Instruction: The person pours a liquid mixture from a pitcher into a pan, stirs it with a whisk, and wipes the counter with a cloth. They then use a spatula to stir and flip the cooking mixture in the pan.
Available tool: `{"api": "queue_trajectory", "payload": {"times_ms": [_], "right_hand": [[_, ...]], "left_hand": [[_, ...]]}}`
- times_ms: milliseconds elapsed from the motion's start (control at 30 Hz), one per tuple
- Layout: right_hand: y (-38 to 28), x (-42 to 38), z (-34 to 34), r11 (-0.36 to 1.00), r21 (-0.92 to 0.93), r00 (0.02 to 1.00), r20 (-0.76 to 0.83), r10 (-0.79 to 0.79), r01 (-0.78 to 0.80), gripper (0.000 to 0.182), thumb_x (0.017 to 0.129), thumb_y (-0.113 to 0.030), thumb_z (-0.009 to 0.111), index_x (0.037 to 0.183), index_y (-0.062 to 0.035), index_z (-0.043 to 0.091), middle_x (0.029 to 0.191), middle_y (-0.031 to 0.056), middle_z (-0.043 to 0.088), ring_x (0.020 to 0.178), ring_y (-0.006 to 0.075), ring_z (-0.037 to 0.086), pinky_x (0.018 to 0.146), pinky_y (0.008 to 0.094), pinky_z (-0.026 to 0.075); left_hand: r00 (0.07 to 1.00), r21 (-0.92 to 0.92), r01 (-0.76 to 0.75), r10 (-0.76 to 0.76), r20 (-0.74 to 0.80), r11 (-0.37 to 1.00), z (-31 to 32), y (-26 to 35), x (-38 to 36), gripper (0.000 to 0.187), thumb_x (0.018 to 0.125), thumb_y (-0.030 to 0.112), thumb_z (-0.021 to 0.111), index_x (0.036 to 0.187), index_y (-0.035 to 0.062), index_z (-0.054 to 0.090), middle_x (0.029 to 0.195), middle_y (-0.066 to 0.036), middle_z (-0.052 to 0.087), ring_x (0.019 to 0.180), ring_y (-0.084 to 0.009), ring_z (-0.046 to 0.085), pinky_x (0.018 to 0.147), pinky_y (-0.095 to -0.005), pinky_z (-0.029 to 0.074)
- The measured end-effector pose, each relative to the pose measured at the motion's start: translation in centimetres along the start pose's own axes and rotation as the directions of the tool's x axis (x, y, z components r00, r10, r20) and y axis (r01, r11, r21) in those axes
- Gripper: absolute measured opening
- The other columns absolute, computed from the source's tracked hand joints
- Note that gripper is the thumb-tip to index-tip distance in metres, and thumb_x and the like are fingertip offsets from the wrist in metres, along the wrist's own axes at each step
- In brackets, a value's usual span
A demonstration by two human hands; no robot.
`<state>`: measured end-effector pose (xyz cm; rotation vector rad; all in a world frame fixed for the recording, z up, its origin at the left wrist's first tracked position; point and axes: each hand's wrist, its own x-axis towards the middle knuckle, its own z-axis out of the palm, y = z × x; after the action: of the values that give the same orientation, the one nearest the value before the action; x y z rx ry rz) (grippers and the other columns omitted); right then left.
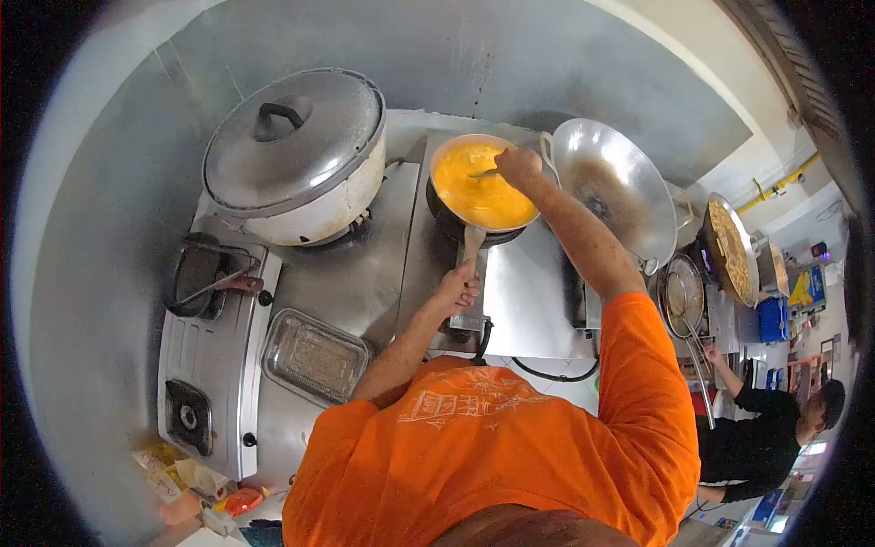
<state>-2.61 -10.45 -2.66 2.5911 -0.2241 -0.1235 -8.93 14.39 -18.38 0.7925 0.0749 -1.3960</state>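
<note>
A frying pan (468,138) full of yellow, egg-like liquid (488,196) sits over a burner at the middle of the stove. My left hand (458,289) is wrapped around its pale handle (474,241), low on the grip. Above the pan's right edge, my right hand (519,168) is closed on a thin metal utensil (486,173). The tip of this utensil dips into the yellow liquid, so its kind is hidden. Just right of the pan, an empty wide metal wok (629,196) leans with its inside facing me.
A large lidded pot (296,196) stands at the left. Nearer are a two-burner stove (219,365) with a black pan (199,278) and a metal tray (314,354). On the right are a strainer (684,292), a wok of food (729,251) and a person in black (756,438).
</note>
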Motion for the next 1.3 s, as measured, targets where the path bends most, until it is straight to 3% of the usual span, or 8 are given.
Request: {"api": "queue_trajectory", "payload": {"times_ms": [300, 500, 600, 800, 967, 1067, 1133, 1300], "right_hand": [[6.8, -1.4, -9.6, 0.992, 0.101, 0.952, 0.302, 0.046, -0.080, 0.030, 0.073, -0.031, 0.064, 0.087, -0.0042, 0.068, 0.091, 0.0131, 0.068, 0.082, 0.0265, 0.066, 0.066, 0.0393, 0.052], [6.9, -3.8, -7.6, 0.968, 0.249, 0.830, 0.544, -0.118, -0.026, 0.029, 0.071, -0.029, 0.066, 0.081, -0.0022, 0.068, 0.080, 0.0145, 0.068, 0.073, 0.0270, 0.065, 0.064, 0.0395, 0.052], [4.5, -4.5, -4.6, 0.968, 0.239, 0.897, 0.407, -0.174, 0.080, 0.031, 0.073, -0.028, 0.063, 0.088, -0.0011, 0.067, 0.089, 0.0132, 0.068, 0.081, 0.0264, 0.066, 0.067, 0.0396, 0.052], [2.2, -3.2, -4.3, 0.963, 0.216, 0.938, 0.338, 0.083, -0.163, 0.045, 0.076, -0.034, 0.062, 0.109, -0.0038, 0.060, 0.110, 0.0111, 0.063, 0.101, 0.0292, 0.061, 0.077, 0.0405, 0.052], [1.5, -1.3, -2.8, 0.964, 0.242, 0.974, 0.216, 0.062, -0.115, 0.039, 0.081, -0.038, 0.058, 0.102, -0.0059, 0.062, 0.105, 0.0141, 0.064, 0.093, 0.0277, 0.064, 0.073, 0.0415, 0.051], [0.5, -0.5, 2.1, 0.967, 0.231, 0.974, -0.172, 0.145, -0.103, 0.019, 0.076, -0.026, 0.058, 0.077, -0.0090, 0.067, 0.073, 0.0087, 0.066, 0.068, 0.0254, 0.066, 0.057, 0.0385, 0.052], [-1.1, 1.0, 3.2, 0.943, 0.151, 0.953, -0.027, 0.303, -0.295, 0.021, 0.081, -0.023, 0.055, 0.091, -0.0097, 0.068, 0.089, 0.0095, 0.068, 0.080, 0.0256, 0.067, 0.064, 0.0374, 0.053], [-1.3, -3.7, -3.0, 0.880, 0.405, 0.962, 0.204, 0.179, -0.250, 0.027, 0.083, -0.024, 0.059, 0.105, -0.0109, 0.065, 0.108, 0.0101, 0.064, 0.098, 0.0260, 0.063, 0.076, 0.0395, 0.052]], "left_hand": [[1.000, -0.028, 0.018, -0.018, -0.008, 0.999, -1.0, -0.4, 1.2, 0.032, 0.089, 0.042, 0.051, 0.090, 0.0103, 0.046, 0.062, 0.004, 0.037, 0.048, -0.0056, 0.032, 0.038, -0.0183, 0.023], [0.998, 0.039, 0.007, -0.004, -0.067, 0.999, 0.1, 0.1, 0.3, 0.032, 0.088, 0.043, 0.051, 0.089, 0.0110, 0.046, 0.062, 0.004, 0.036, 0.048, -0.0052, 0.031, 0.038, -0.0183, 0.022], [0.999, 0.011, 0.013, -0.012, -0.030, 1.000, -0.9, -0.3, 1.1, 0.032, 0.088, 0.042, 0.052, 0.089, 0.0108, 0.046, 0.063, 0.004, 0.036, 0.048, -0.0051, 0.031, 0.038, -0.0183, 0.022], [1.000, -0.002, 0.024, -0.024, -0.018, 1.000, -0.2, 0.2, 0.4, 0.029, 0.088, 0.040, 0.052, 0.087, 0.0115, 0.045, 0.061, 0.004, 0.036, 0.047, -0.0052, 0.032, 0.037, -0.0184, 0.022], [0.996, 0.052, 0.021, -0.016, -0.090, 0.998, 1.2, 1.0, -1.1, 0.029, 0.087, 0.038, 0.054, 0.082, 0.0108, 0.045, 0.061, 0.004, 0.036, 0.047, -0.0059, 0.033, 0.036, -0.0194, 0.024], [1.000, 0.070, -0.011, 0.012, -0.011, 0.997, 0.1, 0.1, 0.0, 0.029, 0.090, 0.039, 0.051, 0.087, 0.0104, 0.046, 0.061, 0.005, 0.035, 0.047, -0.0051, 0.032, 0.036, -0.0185, 0.024], [0.999, 0.060, 0.011, -0.009, -0.033, 0.998, 0.5, 0.1, 0.0, 0.029, 0.090, 0.038, 0.050, 0.092, 0.0099, 0.046, 0.062, 0.005, 0.035, 0.046, -0.0041, 0.031, 0.035, -0.0177, 0.023], [1.000, 0.008, 0.011, -0.011, 0.026, 1.000, -1.2, -0.2, 0.8, 0.029, 0.090, 0.041, 0.050, 0.090, 0.0125, 0.045, 0.061, 0.005, 0.033, 0.047, -0.0045, 0.030, 0.038, -0.0192, 0.023]]}}
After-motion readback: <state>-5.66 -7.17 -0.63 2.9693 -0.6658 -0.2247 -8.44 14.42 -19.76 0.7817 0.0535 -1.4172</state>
